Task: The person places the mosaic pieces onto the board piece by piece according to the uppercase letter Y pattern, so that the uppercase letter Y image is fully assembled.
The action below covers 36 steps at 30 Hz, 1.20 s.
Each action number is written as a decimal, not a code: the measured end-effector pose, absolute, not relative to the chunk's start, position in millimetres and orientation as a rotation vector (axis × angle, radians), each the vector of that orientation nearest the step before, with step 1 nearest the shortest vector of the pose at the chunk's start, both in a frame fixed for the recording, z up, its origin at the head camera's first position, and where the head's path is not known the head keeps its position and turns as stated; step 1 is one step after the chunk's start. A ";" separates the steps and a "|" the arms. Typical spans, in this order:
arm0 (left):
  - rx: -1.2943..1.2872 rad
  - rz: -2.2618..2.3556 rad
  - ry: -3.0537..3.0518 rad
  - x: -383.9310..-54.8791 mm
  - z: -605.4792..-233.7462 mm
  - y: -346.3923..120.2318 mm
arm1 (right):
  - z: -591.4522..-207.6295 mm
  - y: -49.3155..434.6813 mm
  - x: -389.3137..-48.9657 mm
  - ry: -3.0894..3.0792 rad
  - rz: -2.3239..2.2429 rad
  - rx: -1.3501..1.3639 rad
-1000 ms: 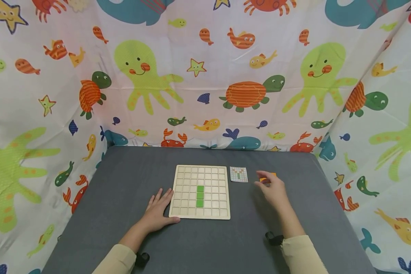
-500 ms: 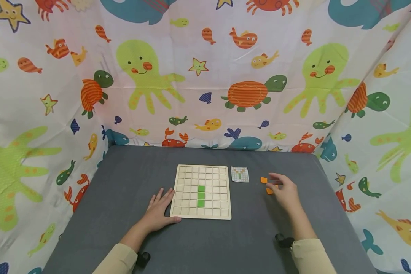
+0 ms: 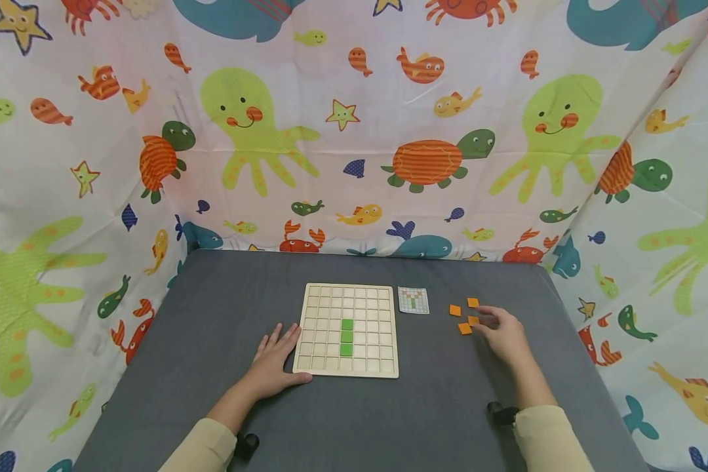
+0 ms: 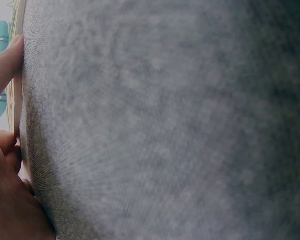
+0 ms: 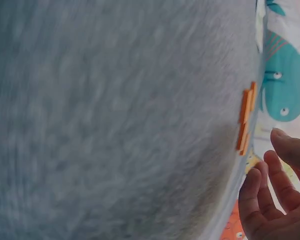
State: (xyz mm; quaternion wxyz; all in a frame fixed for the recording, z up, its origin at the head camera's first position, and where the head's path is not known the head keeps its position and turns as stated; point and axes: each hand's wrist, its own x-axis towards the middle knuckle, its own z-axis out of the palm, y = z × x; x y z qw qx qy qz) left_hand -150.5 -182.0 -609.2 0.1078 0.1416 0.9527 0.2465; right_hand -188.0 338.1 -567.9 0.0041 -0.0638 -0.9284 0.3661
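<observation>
A pale wooden grid board (image 3: 318,334) lies on the table with a short column of green square tiles (image 3: 347,336) in its middle cells. My left hand (image 3: 270,370) rests at the board's lower left corner, fingers spread along the left edge and thumb (image 4: 7,65) at the front edge. To the right, several orange square tiles (image 3: 455,310) lie loosely grouped on the cloth. Close beside them is my right hand (image 3: 505,337), its fingertips just right of the nearest tiles. The right wrist view shows a gap between thumb and fingers (image 5: 277,182), with nothing held.
A small printed grid card (image 3: 413,301) lies between the board and the orange tiles. Dark grey cloth (image 3: 354,423) covers the table. A curtain (image 3: 342,216) printed with sea animals hangs along the back and both sides.
My right hand has drawn back to the right, uncovering the orange tiles, which now lie loose on the cloth. The left hand stays at the board; the head view shifted slightly.
</observation>
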 end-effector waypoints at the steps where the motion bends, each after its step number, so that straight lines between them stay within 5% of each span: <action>1: 0.416 0.722 2.804 -150.5 -609.2 -182.0 | -569.3 340.4 -188.5 -2.922 1.143 -0.197; 36: 0.405 0.726 2.805 -149.0 -605.3 -180.5 | -583.0 348.4 -201.5 -3.074 0.934 -0.163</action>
